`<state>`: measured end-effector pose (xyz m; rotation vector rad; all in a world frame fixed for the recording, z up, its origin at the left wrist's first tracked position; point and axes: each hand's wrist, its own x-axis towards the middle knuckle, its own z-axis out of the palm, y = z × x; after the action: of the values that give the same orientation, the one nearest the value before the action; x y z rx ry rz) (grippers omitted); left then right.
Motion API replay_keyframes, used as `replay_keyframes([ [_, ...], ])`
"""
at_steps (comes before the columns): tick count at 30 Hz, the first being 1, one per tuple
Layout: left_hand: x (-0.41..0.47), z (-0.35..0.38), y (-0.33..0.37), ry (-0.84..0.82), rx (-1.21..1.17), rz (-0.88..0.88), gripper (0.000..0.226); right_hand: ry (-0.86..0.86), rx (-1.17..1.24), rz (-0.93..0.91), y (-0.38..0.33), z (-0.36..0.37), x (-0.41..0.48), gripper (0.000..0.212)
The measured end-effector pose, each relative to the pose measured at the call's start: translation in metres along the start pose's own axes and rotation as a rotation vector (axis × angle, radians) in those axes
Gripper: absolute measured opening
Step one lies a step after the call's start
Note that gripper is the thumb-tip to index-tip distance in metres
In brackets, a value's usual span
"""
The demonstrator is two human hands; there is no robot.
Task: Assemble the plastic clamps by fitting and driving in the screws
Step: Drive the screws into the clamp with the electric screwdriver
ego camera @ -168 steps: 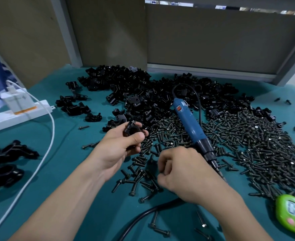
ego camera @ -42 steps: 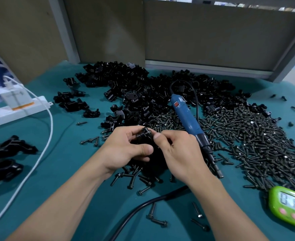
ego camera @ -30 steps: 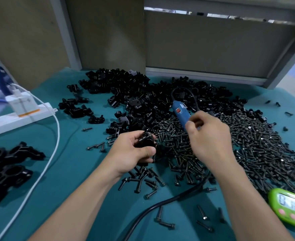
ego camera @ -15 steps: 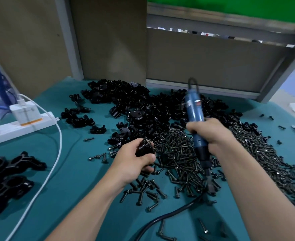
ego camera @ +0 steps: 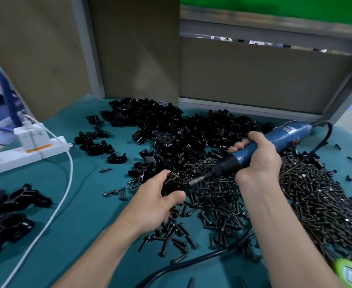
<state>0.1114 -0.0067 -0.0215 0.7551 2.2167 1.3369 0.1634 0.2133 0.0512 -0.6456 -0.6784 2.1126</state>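
Left hand (ego camera: 156,202) grips 1 clamp (ego camera: 171,183); right hand (ego camera: 258,161) wraps 1 electric screwdriver (ego camera: 285,136), bit (ego camera: 196,180) apparently on clamp. Screw pile (ego camera: 316,194), clamp heap (ego camera: 181,132) uncounted; 1 power strip (ego camera: 25,156).

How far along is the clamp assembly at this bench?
Done: only a few larger black pieces set apart at the left, seemingly finished. In hand: left hand grips one clamp, right hand holds the electric screwdriver, bit against the clamp. Left: nearly everything, a big pile of loose clamp parts and a heap of screws.
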Motion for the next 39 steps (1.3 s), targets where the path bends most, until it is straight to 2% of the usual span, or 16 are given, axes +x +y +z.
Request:
replay_keyframes([
  [6,0.0,0.0,0.003,0.006,0.045,0.019,0.08,0.018,-0.017,-0.033,0.004,-0.003,0.007,0.018],
  [11,0.001,0.003,0.002,-0.027,-0.017,0.099,0.038,0.001,0.031,-0.029,0.004,-0.005,0.005,0.017],
  [13,0.001,0.004,0.001,-0.049,-0.031,0.112,0.038,-0.028,0.034,-0.026,0.004,-0.005,0.003,0.018],
  [16,0.001,0.005,0.0,-0.027,0.0,0.125,0.054,-0.087,0.043,-0.043,0.006,-0.005,-0.001,0.021],
  [20,-0.003,0.006,-0.003,-0.03,-0.009,0.181,0.03,-0.153,0.046,-0.058,0.011,-0.004,-0.005,0.022],
  [21,-0.003,0.005,-0.003,-0.031,-0.015,0.179,0.03,-0.159,0.045,-0.063,0.012,-0.004,-0.006,0.022],
  [23,-0.005,0.004,-0.002,-0.015,-0.007,0.165,0.04,-0.161,0.048,-0.066,0.012,-0.004,-0.006,0.022],
  [26,-0.005,0.003,0.001,0.011,0.04,0.156,0.038,-0.159,0.05,-0.067,0.013,-0.004,-0.006,0.023],
  [29,-0.006,0.003,0.003,0.026,0.091,0.125,0.051,-0.158,0.052,-0.07,0.014,-0.003,-0.006,0.023],
  [33,-0.006,0.003,0.003,0.029,0.058,0.123,0.041,-0.163,0.055,-0.076,0.014,-0.002,-0.007,0.023],
  [36,-0.007,0.004,0.001,0.069,0.069,0.194,0.013,-0.169,0.065,-0.078,0.015,-0.001,-0.009,0.023],
  [39,-0.009,0.005,0.002,0.173,0.087,0.208,0.013,-0.162,0.073,-0.067,0.018,-0.001,-0.011,0.023],
])
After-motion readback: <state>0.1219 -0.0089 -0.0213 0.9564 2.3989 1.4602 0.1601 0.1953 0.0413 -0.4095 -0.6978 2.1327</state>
